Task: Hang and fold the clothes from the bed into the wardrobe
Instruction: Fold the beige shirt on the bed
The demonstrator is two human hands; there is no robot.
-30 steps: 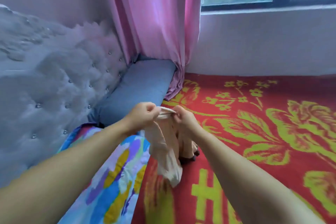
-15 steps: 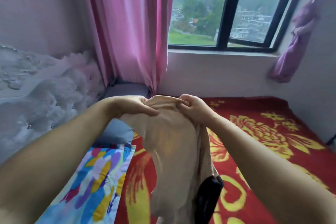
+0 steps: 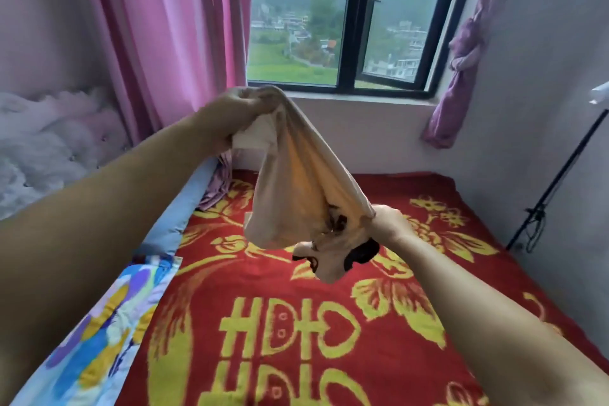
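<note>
The left hand (image 3: 235, 107), raised high in front of the window, grasps one bunched end of a beige garment (image 3: 296, 181), its fingers curled into the cloth. The right hand (image 3: 387, 224), lower and further right, grips the other end, where the fabric carries dark markings and a short piece hangs down below the fist. Between the two hands the garment stretches in a slanting line, held in the air above the bed and touching nothing else. Under it lies a red blanket (image 3: 329, 323) with a yellow flower pattern. A colourful patterned sheet (image 3: 108, 333) and a blue pillow (image 3: 178, 211) run along the blanket's left edge. Behind these hangs a pink curtain (image 3: 171, 43), and a black-framed window (image 3: 349, 26) shows green hills and houses.
</note>
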